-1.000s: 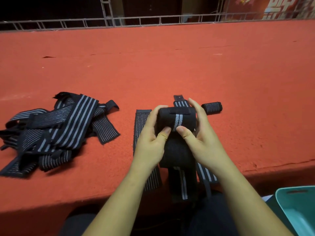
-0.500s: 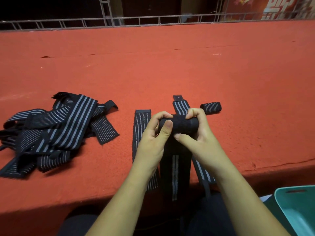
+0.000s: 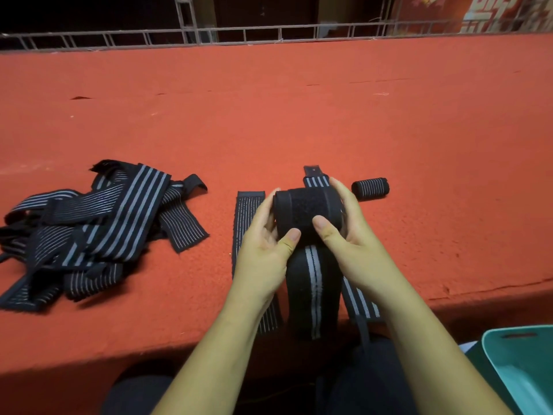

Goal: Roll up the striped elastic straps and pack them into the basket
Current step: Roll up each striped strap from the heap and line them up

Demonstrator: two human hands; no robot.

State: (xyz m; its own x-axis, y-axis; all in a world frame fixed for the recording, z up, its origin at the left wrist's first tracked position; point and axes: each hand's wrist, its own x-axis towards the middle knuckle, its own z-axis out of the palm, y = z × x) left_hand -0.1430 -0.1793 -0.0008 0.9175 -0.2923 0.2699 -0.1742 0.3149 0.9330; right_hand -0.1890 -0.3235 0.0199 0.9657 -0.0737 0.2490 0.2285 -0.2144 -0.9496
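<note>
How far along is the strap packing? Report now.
Done: one finished roll lies on the red surface. In hand: left hand and right hand hold a half-rolled strap, tail loose. Left: two flat straps, the pile, and packing the basket.

There are two hands, the left hand (image 3: 263, 253) and the right hand (image 3: 356, 244). Together they hold one half-rolled black elastic strap (image 3: 308, 211) with a grey middle stripe. On the one red carpeted counter (image 3: 299, 121) I count one small finished roll of black striped strap (image 3: 370, 188) and two flat black straps, one fine-striped strap (image 3: 247, 217) and one wide-striped strap (image 3: 317, 181). There is one tangled pile of black striped straps (image 3: 89, 229); how many are in it cannot be counted. There is one teal plastic basket (image 3: 532, 369).
</note>
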